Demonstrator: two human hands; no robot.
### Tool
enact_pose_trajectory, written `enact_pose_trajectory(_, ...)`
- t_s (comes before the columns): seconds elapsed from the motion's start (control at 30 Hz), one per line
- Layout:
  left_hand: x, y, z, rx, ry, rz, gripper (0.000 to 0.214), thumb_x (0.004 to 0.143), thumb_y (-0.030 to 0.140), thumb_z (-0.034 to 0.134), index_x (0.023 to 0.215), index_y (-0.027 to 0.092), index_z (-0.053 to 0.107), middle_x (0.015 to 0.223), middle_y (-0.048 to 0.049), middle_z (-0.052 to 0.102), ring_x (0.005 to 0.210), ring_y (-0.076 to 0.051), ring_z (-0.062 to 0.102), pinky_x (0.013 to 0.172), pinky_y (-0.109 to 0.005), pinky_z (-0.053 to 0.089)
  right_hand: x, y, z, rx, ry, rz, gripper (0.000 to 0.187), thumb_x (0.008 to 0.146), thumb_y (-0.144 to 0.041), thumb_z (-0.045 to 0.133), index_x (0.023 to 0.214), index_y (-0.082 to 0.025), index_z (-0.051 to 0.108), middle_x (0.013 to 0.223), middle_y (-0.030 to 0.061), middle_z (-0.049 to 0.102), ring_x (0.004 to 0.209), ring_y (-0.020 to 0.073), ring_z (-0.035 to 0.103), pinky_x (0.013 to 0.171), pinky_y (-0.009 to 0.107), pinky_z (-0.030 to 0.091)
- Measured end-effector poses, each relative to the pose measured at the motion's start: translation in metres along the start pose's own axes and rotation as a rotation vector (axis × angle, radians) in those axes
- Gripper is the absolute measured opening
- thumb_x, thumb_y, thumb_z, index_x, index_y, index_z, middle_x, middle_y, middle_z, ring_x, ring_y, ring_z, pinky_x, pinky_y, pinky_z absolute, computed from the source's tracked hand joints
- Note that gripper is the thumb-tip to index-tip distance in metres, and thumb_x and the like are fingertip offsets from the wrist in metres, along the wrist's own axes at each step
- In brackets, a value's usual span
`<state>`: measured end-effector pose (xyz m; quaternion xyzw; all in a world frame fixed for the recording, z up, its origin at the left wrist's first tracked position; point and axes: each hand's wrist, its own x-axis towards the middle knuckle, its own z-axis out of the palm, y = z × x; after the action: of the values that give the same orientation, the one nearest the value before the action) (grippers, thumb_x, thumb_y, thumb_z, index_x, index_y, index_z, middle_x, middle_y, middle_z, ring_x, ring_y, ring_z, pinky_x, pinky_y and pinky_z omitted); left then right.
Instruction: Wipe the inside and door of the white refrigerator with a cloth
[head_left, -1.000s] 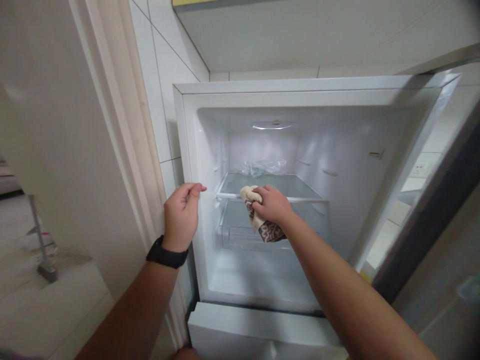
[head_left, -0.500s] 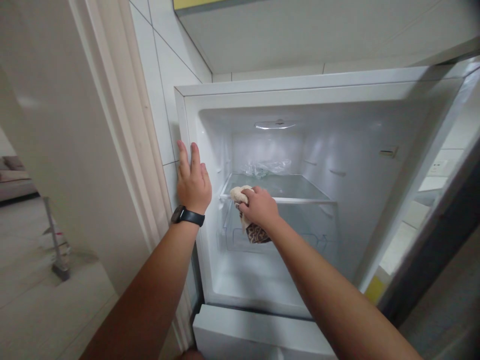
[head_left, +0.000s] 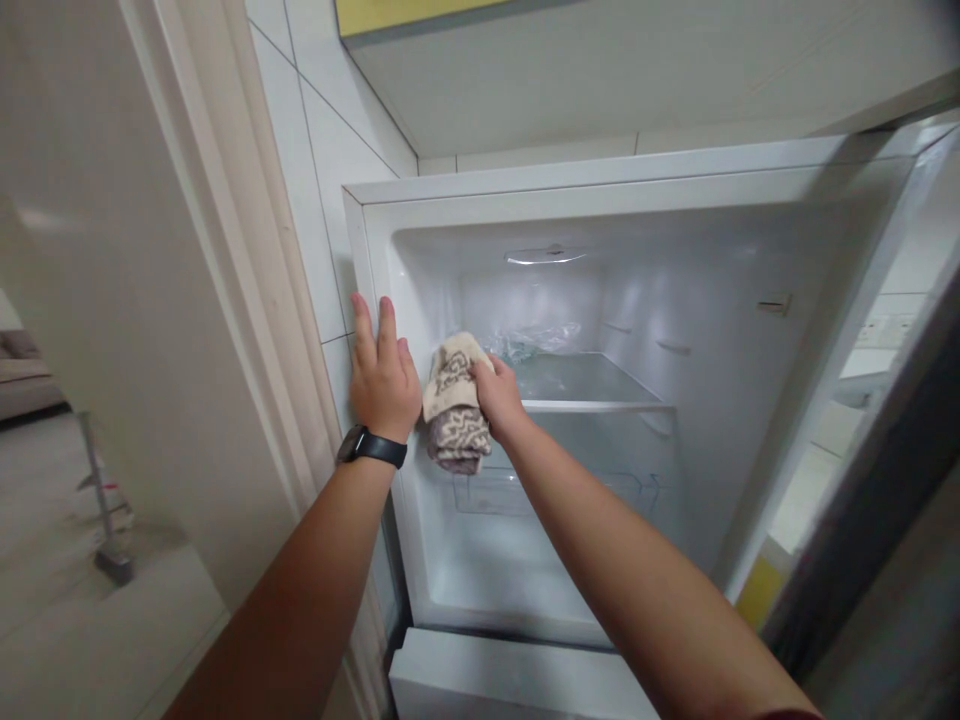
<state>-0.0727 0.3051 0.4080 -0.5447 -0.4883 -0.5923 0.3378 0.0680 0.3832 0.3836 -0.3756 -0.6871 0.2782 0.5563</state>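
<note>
My left hand [head_left: 385, 385] lies against the left outer edge of the open fridge [head_left: 630, 180], fingers stretched and spread, a black watch on the wrist. Inside the fridge, my right hand [head_left: 499, 395] grips a patterned cream and brown cloth [head_left: 457, 400]. The cloth hangs near the left inner wall and covers the left end of the glass shelf [head_left: 592, 380]. Crumpled clear plastic [head_left: 536, 343] rests at the back of that shelf. Below it shows a clear drawer [head_left: 495, 495], partly hidden by my right forearm.
A cabinet [head_left: 570, 90] overhangs the fridge. On the left stands a cream door frame [head_left: 225, 200], with a broom [head_left: 112, 560] on the floor beyond. The lower fridge section [head_left: 480, 675] juts out below. The dark door edge [head_left: 862, 470] is at right.
My right hand has shifted left along the shelf with the cloth, which now hangs spread by the left wall. My left hand keeps its place on the fridge edge.
</note>
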Motion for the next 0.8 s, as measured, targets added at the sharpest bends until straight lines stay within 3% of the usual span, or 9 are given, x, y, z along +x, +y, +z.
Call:
enact_pose_trajectory(0.07,0.0,0.0,0.001,0.01,0.006,-0.021,0.058,0.103,0.027,0.038,0.16,0.02,0.032,0.171,-0.0138,0.018,0.157,-0.026,0.025,0.125,-0.041,0.035,0.017,-0.013,0.008,0.102,0.078,0.005,0.05,0.092,-0.036,0.035,0.127,-0.014,0.061,0.108,0.0083,0.072,0.09,0.0185,0.065,0.074,0.027,0.052)
enact_pose_trajectory(0.17,0.0,-0.001,0.001,-0.009,-0.001,-0.018,0.058,0.102,0.027,0.039,0.16,0.021,0.032,0.172,-0.0133,0.018,0.157,-0.025,0.025,0.125,-0.041,0.035,0.036,-0.03,0.025,0.239,0.108,-0.056,0.041,0.087,-0.035,0.047,0.119,-0.018,0.066,0.103,0.0036,0.072,0.09,0.0169,0.064,0.08,0.027,0.052)
enact_pose_trajectory(0.3,0.001,-0.002,0.001,-0.024,-0.004,-0.003,0.058,0.102,0.026,0.039,0.16,0.02,0.032,0.172,-0.0142,0.018,0.158,-0.026,0.023,0.126,-0.043,0.033,0.03,-0.034,0.043,0.379,0.093,-0.11,0.034,0.08,-0.031,0.056,0.107,-0.018,0.072,0.092,0.0009,0.073,0.084,0.0168,0.062,0.082,0.029,0.051)
enact_pose_trajectory(0.47,0.0,-0.001,0.0,-0.022,-0.01,-0.022,0.059,0.102,0.025,0.04,0.16,0.021,0.031,0.172,-0.0141,0.017,0.157,-0.028,0.025,0.125,-0.045,0.035,-0.025,-0.01,0.043,0.373,0.021,-0.07,0.03,0.077,-0.033,0.063,0.1,-0.018,0.074,0.089,0.0006,0.073,0.082,0.0178,0.062,0.079,0.029,0.05)
enact_pose_trajectory(0.57,-0.001,-0.002,0.0,-0.055,-0.006,-0.025,0.059,0.102,0.026,0.04,0.16,0.022,0.032,0.172,-0.0129,0.016,0.157,-0.029,0.026,0.126,-0.046,0.034,-0.071,0.005,0.03,0.335,-0.14,-0.023,0.027,0.073,-0.03,0.064,0.095,-0.018,0.075,0.085,-0.0008,0.071,0.08,0.0171,0.06,0.074,0.027,0.048)
enact_pose_trajectory(0.7,-0.001,-0.003,-0.002,-0.111,-0.015,0.018,0.059,0.102,0.026,0.041,0.161,0.022,0.031,0.173,-0.0097,0.014,0.158,-0.029,0.021,0.129,-0.046,0.029,-0.139,0.011,-0.002,0.351,-0.507,0.198,0.031,0.07,-0.019,0.057,0.094,-0.019,0.077,0.072,-0.0043,0.065,0.068,0.0142,0.057,0.063,0.024,0.045)
enact_pose_trajectory(0.73,-0.001,-0.003,-0.003,-0.111,-0.02,0.027,0.06,0.102,0.026,0.041,0.161,0.021,0.03,0.173,-0.0091,0.013,0.158,-0.03,0.02,0.13,-0.045,0.028,-0.154,0.01,-0.013,0.335,-0.547,0.2,0.031,0.07,-0.018,0.058,0.093,-0.02,0.078,0.075,-0.0038,0.066,0.071,0.0148,0.06,0.066,0.025,0.046)
enact_pose_trajectory(0.8,-0.001,-0.004,-0.004,-0.088,-0.033,0.03,0.061,0.102,0.024,0.042,0.161,0.02,0.029,0.173,-0.0102,0.012,0.158,-0.031,0.019,0.129,-0.046,0.029,-0.173,0.008,-0.039,0.239,-0.479,0.098,0.034,0.069,-0.015,0.06,0.097,-0.022,0.079,0.092,-0.0011,0.072,0.089,0.0179,0.065,0.084,0.029,0.05)
